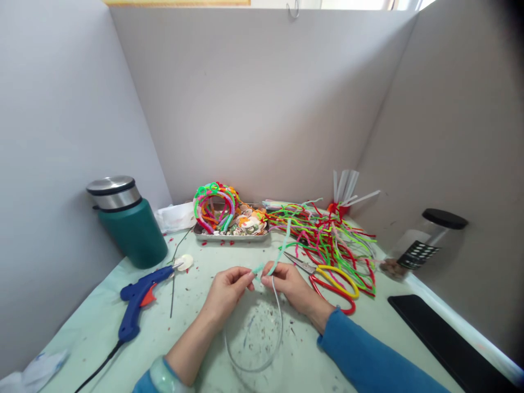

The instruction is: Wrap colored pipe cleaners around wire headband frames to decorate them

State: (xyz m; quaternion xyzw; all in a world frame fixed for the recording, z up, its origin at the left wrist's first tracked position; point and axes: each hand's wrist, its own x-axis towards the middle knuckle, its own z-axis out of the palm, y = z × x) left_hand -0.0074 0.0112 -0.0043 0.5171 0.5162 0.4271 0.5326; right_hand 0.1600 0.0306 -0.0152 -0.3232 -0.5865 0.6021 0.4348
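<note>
Close to the middle of the table, my left hand point(232, 285) pinches one end of a thin pale headband point(254, 370), where mint-green fuzzy pipe cleaner point(286, 240) is coiled on it. My right hand point(289, 284) has its fingers closed on the same pipe cleaner, whose free end sticks up above the fingers. The band's loop hangs below both hands. Scissors point(333, 279) with yellow and red handles lie just beyond my right hand. Part of the coil is hidden by my fingertips.
Left stand a blue glue gun point(139, 297), its tip over a whitish disc point(185, 262), and a green bottle point(133, 226). Behind are a metal tray point(229, 238) with colourful headbands point(216, 204) and many pipe cleaners point(327, 234). Right are a jar point(421, 245) and a black slab point(446, 341).
</note>
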